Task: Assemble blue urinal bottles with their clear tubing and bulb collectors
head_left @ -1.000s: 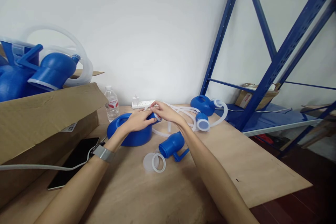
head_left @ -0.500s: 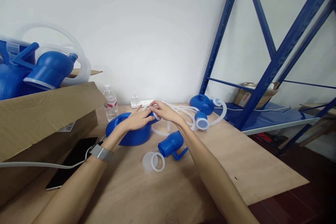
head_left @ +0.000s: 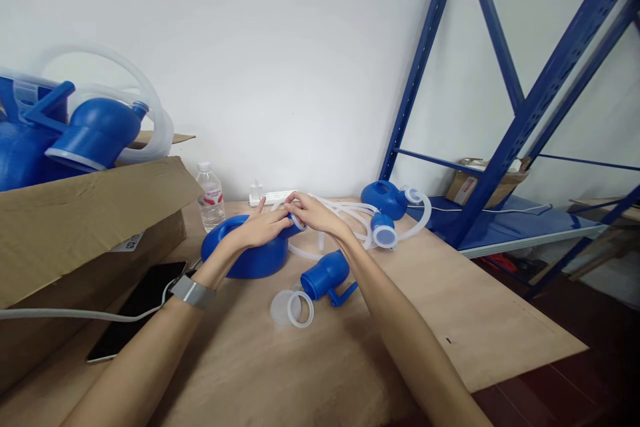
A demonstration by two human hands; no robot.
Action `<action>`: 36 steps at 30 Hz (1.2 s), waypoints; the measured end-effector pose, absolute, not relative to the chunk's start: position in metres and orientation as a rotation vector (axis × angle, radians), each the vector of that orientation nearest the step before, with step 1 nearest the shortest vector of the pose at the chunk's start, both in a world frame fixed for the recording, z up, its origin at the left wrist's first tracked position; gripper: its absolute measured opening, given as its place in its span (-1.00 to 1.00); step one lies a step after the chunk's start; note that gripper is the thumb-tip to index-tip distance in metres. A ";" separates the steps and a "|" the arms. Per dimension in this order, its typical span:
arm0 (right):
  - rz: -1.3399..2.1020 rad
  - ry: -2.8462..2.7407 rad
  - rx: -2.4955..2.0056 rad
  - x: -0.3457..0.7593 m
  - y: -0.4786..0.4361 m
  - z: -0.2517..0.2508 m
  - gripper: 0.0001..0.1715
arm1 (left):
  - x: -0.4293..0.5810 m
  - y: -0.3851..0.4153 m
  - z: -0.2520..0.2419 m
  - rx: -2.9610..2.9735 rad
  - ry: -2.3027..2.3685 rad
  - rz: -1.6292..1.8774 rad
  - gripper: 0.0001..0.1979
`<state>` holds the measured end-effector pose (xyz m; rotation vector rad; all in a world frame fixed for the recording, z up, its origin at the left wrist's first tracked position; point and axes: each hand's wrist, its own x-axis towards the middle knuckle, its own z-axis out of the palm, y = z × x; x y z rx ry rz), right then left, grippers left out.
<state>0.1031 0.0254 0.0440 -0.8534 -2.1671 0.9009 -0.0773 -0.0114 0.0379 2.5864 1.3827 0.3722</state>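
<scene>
A flat blue plastic container (head_left: 245,255) lies on the wooden table (head_left: 350,360). My left hand (head_left: 260,228) rests on top of it, fingers curled round its neck. My right hand (head_left: 313,212) pinches a clear ring cap (head_left: 297,221) at that neck, where a clear hose (head_left: 345,213) joins. In front of my hands lies a blue funnel piece with a handle (head_left: 327,275) and a clear lid with a ring (head_left: 293,308).
A second blue container with a hose (head_left: 387,200) lies to the right. A water bottle (head_left: 211,195) and a power strip (head_left: 273,197) stand by the wall. A cardboard box (head_left: 75,227) with blue containers (head_left: 75,137) fills the left; a phone (head_left: 140,310) lies beside it. Blue shelving (head_left: 500,147) stands right.
Almost nothing has moved. My fingers shifted slightly at the container's neck and the view drifted a little.
</scene>
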 end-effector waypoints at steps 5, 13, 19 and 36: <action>0.905 -2.169 -0.836 0.104 0.023 0.047 -0.84 | -0.076 -0.013 0.039 2.532 1.435 0.393 -0.48; 0.916 -2.161 -0.873 0.102 0.025 0.047 -0.87 | -0.076 -0.016 0.039 2.618 1.388 0.426 -0.44; 0.890 -2.173 -0.892 0.103 0.026 0.047 -0.86 | -0.074 -0.016 0.031 2.685 1.456 0.464 -0.44; 0.696 -2.247 -0.735 0.131 0.001 0.049 -0.81 | -0.078 -0.010 0.023 2.791 1.414 0.518 -0.38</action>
